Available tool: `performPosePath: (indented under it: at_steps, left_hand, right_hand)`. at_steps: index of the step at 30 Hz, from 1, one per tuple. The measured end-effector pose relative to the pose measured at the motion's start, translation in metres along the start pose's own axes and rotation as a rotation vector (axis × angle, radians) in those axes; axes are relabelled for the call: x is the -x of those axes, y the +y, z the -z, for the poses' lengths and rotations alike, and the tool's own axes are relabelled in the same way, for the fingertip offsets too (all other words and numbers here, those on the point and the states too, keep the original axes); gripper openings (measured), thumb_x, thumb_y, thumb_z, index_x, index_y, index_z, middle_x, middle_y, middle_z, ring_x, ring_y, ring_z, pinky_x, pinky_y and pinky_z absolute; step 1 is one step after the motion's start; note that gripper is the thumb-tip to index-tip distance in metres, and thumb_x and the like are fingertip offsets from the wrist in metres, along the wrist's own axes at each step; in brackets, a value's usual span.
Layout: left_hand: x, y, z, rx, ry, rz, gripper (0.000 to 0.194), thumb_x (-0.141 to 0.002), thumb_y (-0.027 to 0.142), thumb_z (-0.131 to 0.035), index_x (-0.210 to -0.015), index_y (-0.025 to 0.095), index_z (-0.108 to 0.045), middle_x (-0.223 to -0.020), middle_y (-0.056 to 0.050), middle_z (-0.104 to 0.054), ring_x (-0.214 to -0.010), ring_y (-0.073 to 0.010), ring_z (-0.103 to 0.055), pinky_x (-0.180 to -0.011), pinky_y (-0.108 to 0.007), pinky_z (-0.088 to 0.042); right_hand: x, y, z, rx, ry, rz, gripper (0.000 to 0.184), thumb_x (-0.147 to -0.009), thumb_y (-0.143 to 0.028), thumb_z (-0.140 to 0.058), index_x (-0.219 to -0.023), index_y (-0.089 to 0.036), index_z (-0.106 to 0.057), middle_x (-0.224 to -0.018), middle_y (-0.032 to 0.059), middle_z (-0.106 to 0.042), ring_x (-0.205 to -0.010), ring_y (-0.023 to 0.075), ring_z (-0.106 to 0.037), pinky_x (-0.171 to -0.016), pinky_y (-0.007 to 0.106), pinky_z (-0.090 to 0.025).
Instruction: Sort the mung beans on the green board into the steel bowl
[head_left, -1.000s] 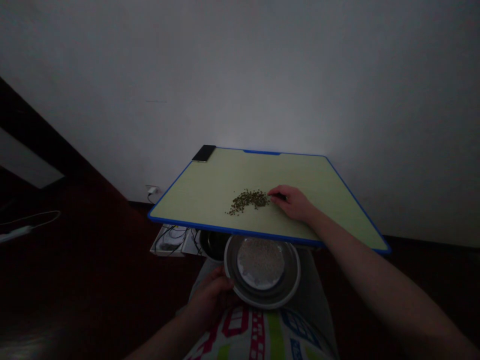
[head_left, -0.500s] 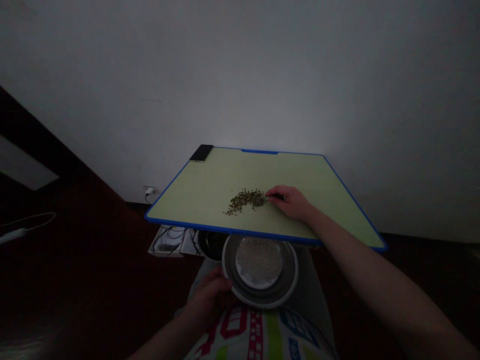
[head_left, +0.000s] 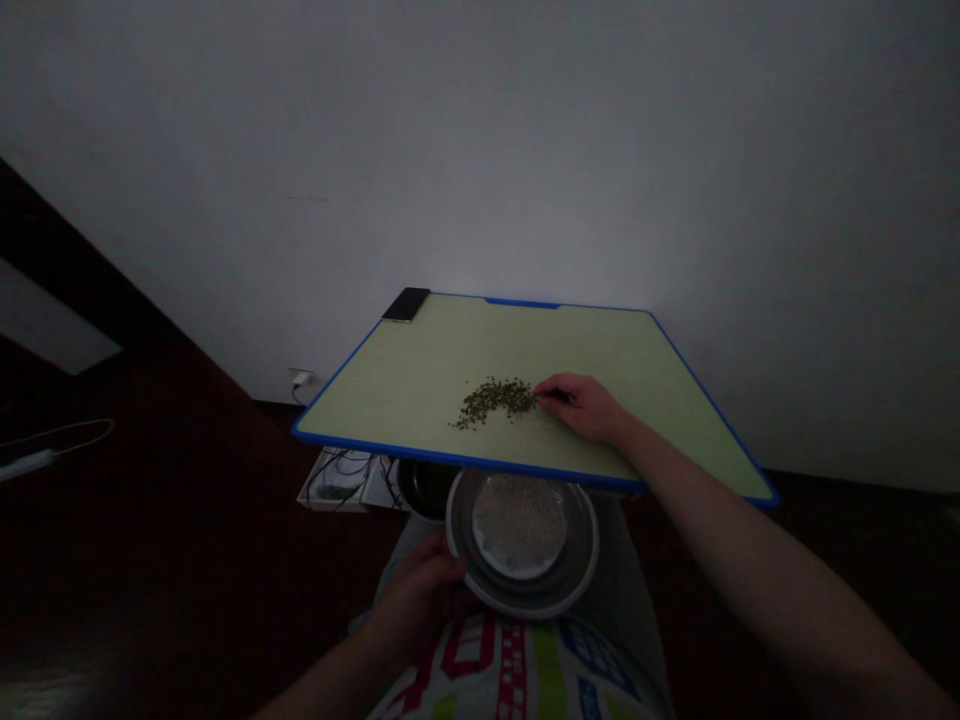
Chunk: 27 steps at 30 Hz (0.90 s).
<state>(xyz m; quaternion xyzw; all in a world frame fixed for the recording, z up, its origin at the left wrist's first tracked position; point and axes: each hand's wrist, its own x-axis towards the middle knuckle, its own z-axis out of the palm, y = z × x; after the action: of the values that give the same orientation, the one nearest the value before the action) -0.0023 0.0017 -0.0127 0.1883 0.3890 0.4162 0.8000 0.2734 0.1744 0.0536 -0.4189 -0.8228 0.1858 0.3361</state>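
A loose pile of small brownish-green grains (head_left: 491, 400) lies on the pale green tabletop (head_left: 585, 340) with its blue edge. My right hand (head_left: 577, 402) rests at the right end of the pile, thumb and fingers pinched together. Whatever may be between the fingertips is too small to make out. Below the near table edge, a round metal bowl (head_left: 581, 575) sits over my lap. Inside it is a round mass of pale grains (head_left: 519, 525), seemingly under clear plastic. My left hand (head_left: 424, 590) grips the bowl's left rim; some of its fingers are hidden in shadow.
A black phone (head_left: 406, 304) lies at the table's far left corner. Behind stands a grey wall (head_left: 480, 140) with a plugged-in charger (head_left: 301, 379). Under the table are a dark pot (head_left: 427, 488) and a white box (head_left: 337, 485) with cables. The room is dim.
The camera view has shifted very slightly. Both hands, the bowl and the grain pile stay almost exactly where they were.
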Motion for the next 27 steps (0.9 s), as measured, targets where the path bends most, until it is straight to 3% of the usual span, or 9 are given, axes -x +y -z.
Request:
performPosePath:
  at_steps: [7,18,27]
  left_hand:
    - [0.0009,-0.0004,-0.0002,-0.003,0.008,0.001,0.029,-0.059,0.013,-0.072,-0.088,0.017,-0.072,-0.084,-0.007,-0.080,-0.078,-0.0241,-0.074,-0.078,-0.039,-0.060]
    - [0.0011,0.0010,-0.0038,0.011,0.023,0.013,0.030,-0.055,0.014,-0.076,-0.084,0.017,-0.072,-0.077,-0.005,-0.079,-0.072,-0.0223,-0.073,-0.069,-0.034,-0.060]
    - [-0.0011,0.0007,0.0008,-0.001,0.036,0.005,0.028,-0.056,0.013,-0.075,-0.083,0.017,-0.070,-0.077,-0.005,-0.078,-0.074,-0.0237,-0.073,-0.077,-0.040,-0.060]
  right_hand:
    - [-0.0011,0.0006,-0.0023,0.015,-0.008,0.013,0.019,-0.085,-0.024,-0.059,-0.097,-0.022,-0.074,-0.093,0.0059,-0.075,-0.085,0.0185,-0.068,-0.079,0.033,-0.053]
    - [-0.0053,-0.0019,-0.0084,0.041,0.016,0.021,0.021,-0.085,-0.023,-0.061,-0.100,-0.023,-0.075,-0.095,0.0058,-0.076,-0.086,0.0194,-0.069,-0.081,0.034,-0.053]
    - [0.0004,0.0012,-0.0008,0.031,0.112,0.023,0.019,-0.084,-0.026,-0.062,-0.095,-0.023,-0.076,-0.089,0.0055,-0.077,-0.080,0.0193,-0.069,-0.075,0.033,-0.053]
